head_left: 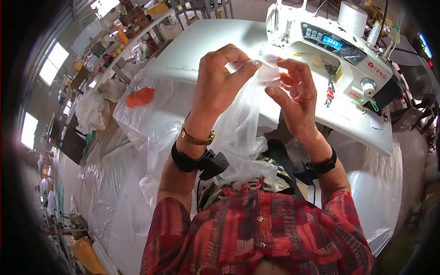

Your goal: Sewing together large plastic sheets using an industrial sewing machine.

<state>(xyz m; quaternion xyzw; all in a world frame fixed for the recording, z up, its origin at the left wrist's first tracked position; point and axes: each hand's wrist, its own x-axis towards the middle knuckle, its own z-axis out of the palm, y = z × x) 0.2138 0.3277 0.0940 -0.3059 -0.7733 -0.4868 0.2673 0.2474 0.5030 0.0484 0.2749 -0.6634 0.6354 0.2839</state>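
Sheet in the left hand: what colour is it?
The sheet is translucent white; head view.

red-black plaid shirt (233, 229) | round buttons (261, 219) | gold link band (197, 139), left | black strapped modules (214, 165), left and right

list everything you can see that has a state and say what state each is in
plastic sheet, crumpled, pinched near its upper end
left hand, grip closed on the plastic sheet
right hand, grip open, thumb parted from fingers; contact with the plastic sheet unclear
sewing machine, display lit
large thread cone, upright
gold-coloured wristband, worn
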